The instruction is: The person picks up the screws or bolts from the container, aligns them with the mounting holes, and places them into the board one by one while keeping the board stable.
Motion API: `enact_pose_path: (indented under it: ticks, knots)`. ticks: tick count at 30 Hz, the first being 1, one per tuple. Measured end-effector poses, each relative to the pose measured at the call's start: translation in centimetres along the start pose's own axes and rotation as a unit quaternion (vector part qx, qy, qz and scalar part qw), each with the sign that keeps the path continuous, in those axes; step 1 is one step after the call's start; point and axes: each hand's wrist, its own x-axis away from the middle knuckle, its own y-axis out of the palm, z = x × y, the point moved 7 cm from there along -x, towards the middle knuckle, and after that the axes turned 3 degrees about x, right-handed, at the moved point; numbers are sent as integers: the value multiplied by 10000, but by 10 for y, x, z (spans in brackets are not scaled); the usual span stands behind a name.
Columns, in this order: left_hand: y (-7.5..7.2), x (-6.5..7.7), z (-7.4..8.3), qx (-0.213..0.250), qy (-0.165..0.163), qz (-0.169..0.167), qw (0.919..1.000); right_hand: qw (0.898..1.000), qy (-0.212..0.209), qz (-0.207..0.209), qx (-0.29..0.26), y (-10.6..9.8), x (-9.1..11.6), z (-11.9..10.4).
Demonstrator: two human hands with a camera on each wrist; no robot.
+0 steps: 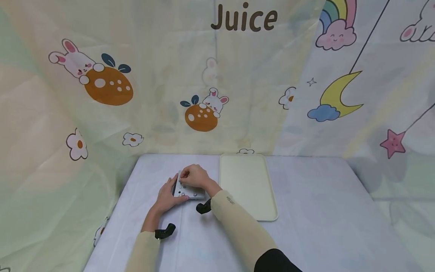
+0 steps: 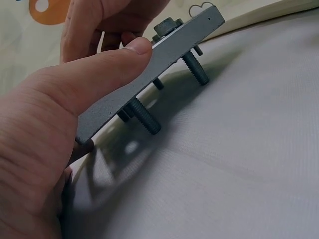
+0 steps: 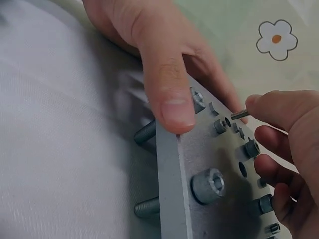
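A grey metal plate (image 1: pixel 189 191) fitted with several socket-head bolts is held up off the cloth, tilted. My left hand (image 1: pixel 165 197) grips it by the edge, thumb over the near side and fingers at the far side. In the right wrist view a large bolt (image 3: pixel 208 185) sits near that thumb. Threaded bolt shanks (image 2: pixel 144 115) stick out below the plate in the left wrist view. Between thumb and fingertips my right hand (image 1: pixel 195 176) pinches a small screw (image 3: pixel 240 114), its threaded end close to a hole in the plate. Whether the tip has entered is unclear.
A cream tray (image 1: pixel 245 189) lies on the white tablecloth (image 1: pixel 312 211) just right of my right hand. Behind the table hangs a printed curtain (image 1: pixel 163 75) with cartoon rabbits and flowers. Dark wrist-worn devices (image 1: pixel 165 231) sit at both wrists.
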Motion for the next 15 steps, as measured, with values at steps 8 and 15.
enact_pose_path:
  ticks: [8,15]
  knots:
    - [2,0,-2,66,-82,-35,9999,9998,-24,80,204,2,2,-1]
    - [0,0,-1,67,-126,-14,9999,9996,-33,104,268,4,1,2]
